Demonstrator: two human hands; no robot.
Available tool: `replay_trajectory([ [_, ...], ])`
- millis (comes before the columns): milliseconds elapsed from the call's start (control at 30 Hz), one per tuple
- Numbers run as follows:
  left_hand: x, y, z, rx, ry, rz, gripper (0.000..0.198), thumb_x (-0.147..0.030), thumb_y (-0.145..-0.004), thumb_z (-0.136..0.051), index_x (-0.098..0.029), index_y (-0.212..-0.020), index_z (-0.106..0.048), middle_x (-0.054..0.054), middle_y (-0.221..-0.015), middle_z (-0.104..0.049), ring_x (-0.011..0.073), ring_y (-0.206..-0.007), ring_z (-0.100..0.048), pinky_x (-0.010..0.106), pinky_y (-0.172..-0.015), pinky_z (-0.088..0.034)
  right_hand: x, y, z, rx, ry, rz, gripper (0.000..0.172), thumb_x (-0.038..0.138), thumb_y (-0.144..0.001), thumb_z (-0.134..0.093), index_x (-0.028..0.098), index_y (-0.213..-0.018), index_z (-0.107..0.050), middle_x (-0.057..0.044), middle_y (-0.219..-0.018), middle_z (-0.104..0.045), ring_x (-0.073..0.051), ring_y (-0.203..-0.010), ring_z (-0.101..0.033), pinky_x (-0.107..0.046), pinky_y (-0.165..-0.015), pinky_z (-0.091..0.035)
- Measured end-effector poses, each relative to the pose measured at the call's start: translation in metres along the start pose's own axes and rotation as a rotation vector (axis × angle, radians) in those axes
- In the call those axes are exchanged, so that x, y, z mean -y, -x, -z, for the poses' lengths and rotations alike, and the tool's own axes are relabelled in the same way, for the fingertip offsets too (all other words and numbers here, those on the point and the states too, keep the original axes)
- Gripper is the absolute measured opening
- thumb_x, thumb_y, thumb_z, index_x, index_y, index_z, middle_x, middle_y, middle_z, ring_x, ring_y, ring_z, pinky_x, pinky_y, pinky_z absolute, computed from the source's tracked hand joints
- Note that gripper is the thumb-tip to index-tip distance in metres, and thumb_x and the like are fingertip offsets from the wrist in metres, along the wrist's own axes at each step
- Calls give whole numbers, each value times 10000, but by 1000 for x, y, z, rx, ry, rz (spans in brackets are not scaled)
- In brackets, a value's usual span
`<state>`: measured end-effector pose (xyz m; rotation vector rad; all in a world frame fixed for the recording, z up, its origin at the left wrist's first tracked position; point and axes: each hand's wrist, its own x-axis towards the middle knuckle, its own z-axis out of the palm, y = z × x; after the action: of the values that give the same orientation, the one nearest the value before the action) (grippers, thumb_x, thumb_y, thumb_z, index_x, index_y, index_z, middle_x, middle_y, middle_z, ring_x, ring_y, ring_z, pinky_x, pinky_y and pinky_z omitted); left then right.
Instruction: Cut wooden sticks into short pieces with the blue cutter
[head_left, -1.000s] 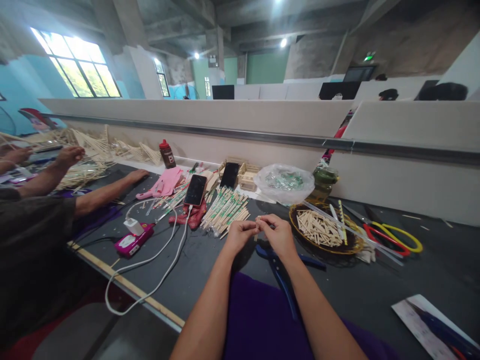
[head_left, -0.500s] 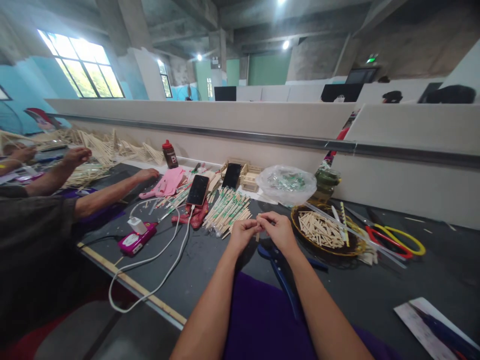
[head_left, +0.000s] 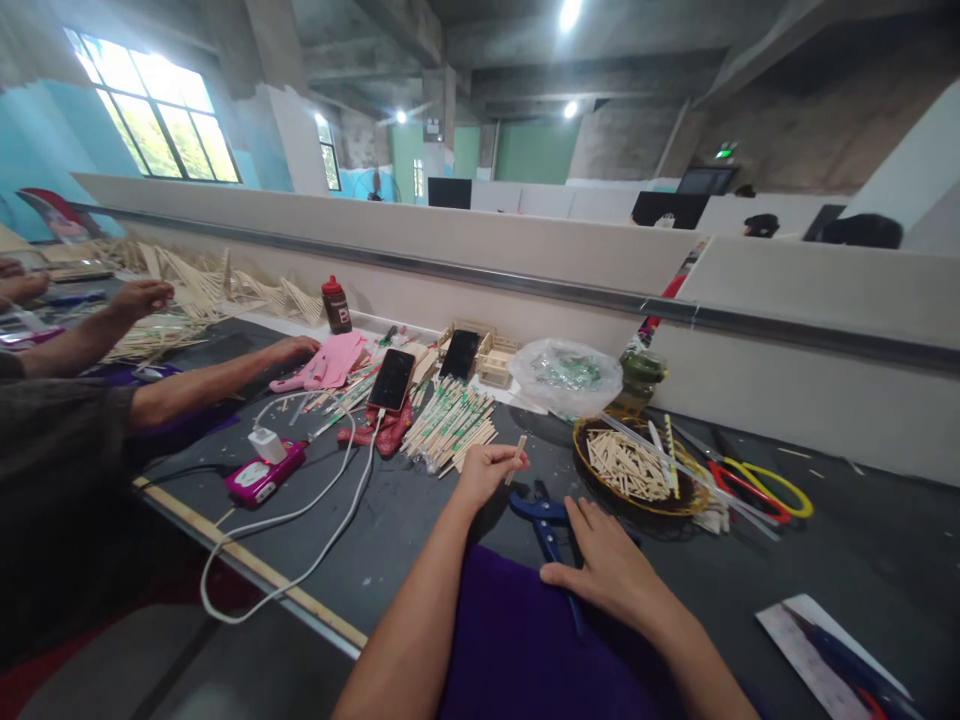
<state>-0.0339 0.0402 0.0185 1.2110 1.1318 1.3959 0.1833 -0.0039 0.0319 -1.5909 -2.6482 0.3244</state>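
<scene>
My left hand [head_left: 484,476] is closed in a pinch on short wooden sticks [head_left: 518,452], held upright above the dark table. How many sticks are in the pinch I cannot tell. My right hand [head_left: 611,562] has its fingers stretched out and thumb apart, over the handles of a blue hand cutter [head_left: 546,518]. Part of the cutter is hidden under that hand, and whether they touch is unclear. Right of the cutter, a round basket [head_left: 579,462] holds many short stick pieces [head_left: 630,468]. Wrapped chopsticks [head_left: 454,420] lie in a pile beyond my left hand.
Scissors [head_left: 776,487] lie beyond the basket, with a plastic bag [head_left: 566,375] and a jar [head_left: 641,380] behind. At left are a phone [head_left: 391,378] on a white cable [head_left: 352,540], a purple power strip [head_left: 266,473] and a co-worker's arm [head_left: 206,382]. A partition [head_left: 420,270] borders the table.
My hands were together at the sticks; now my right hand has come away, down and right, with fingers extended over the cutter. The left hand keeps the sticks. The view has shifted slightly.
</scene>
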Motion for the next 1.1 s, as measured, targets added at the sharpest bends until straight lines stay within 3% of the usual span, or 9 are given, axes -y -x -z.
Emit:
replay_trajectory([
  [200, -4, -2, 0, -28, -10, -34, 195, -274, -665, -683, -129, -783, -737, 50, -701, -735, 193, -688, -680, 288, -687, -511, 20, 1, 13, -119, 141, -39, 622, 349, -723, -579, 48, -1266, -534, -200, -1038, -620, -338, -961, -603, -445, -835, -458],
  [333, -7, -2, 0, -7, -94, -91, 172, -266, -688, -661, -132, -767, -733, 33, -655, -711, 170, -640, -648, 263, -645, -488, 9, 16, 32, -285, -54, -125, 491, 340, -792, -495, 131, -1236, -523, -150, -1120, -596, -266, -941, -631, -370, -781, -502],
  [500, -14, 4, -8, 75, -172, -102, 178, -251, -719, -638, -124, -805, -729, 30, -643, -688, 146, -604, -612, 237, -615, -460, -16, 31, 41, -503, -143, -16, 569, 254, -787, -478, 166, -1340, -376, -118, -1308, -519, -233, -1204, -510, -361, -980, -438],
  [733, -32, 13, -3, 254, -309, -175, 171, -126, -752, -547, -135, -765, -717, 28, -672, -676, 147, -679, -619, 214, -655, -447, -4, 19, 25, -603, -77, 91, 574, 208, -770, -528, 172, -1325, -385, -121, -1261, -550, -252, -1172, -524, -403, -981, -450],
  [1100, -52, 18, -2, 372, -332, -158, 230, -73, -744, -505, -134, -750, -727, 38, -697, -697, 150, -696, -640, 218, -673, -465, 1, 13, 28, -596, -183, 161, 546, 178, -780, -537, 196, -1303, -382, -116, -1216, -570, -251, -1148, -536, -414, -966, -460],
])
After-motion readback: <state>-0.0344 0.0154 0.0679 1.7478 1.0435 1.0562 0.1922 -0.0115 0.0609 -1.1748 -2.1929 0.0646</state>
